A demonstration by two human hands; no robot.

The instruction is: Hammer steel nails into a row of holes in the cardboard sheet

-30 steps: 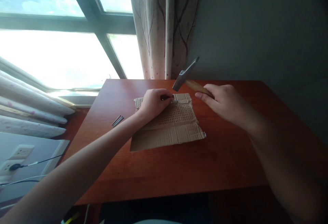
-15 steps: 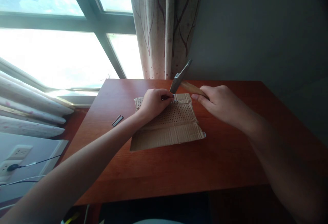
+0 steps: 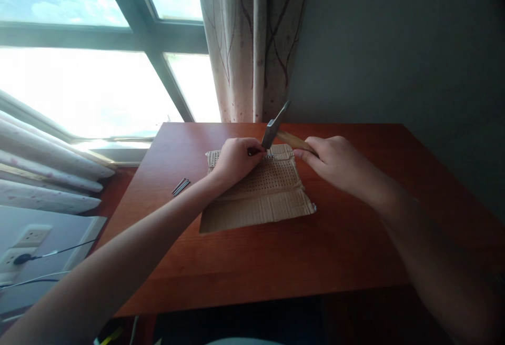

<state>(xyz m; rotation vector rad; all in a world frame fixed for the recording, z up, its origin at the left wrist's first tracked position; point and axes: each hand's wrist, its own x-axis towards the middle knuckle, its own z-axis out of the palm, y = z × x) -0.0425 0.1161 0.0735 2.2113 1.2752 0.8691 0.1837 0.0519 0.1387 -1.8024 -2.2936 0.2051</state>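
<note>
Slanting over the far part of a dotted cardboard sheet (image 3: 272,182), the hammer (image 3: 273,128) has its wooden handle grasped by the right hand (image 3: 335,161). The left hand (image 3: 239,156), fingertips pinched together, anything between them hidden, rests beside its head. Slim metal rods (image 3: 181,186) lie leftward on the reddish table (image 3: 347,240).

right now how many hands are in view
2: the left hand over the far part of the cardboard, and the right hand around the wooden handle of the hammer.
</note>
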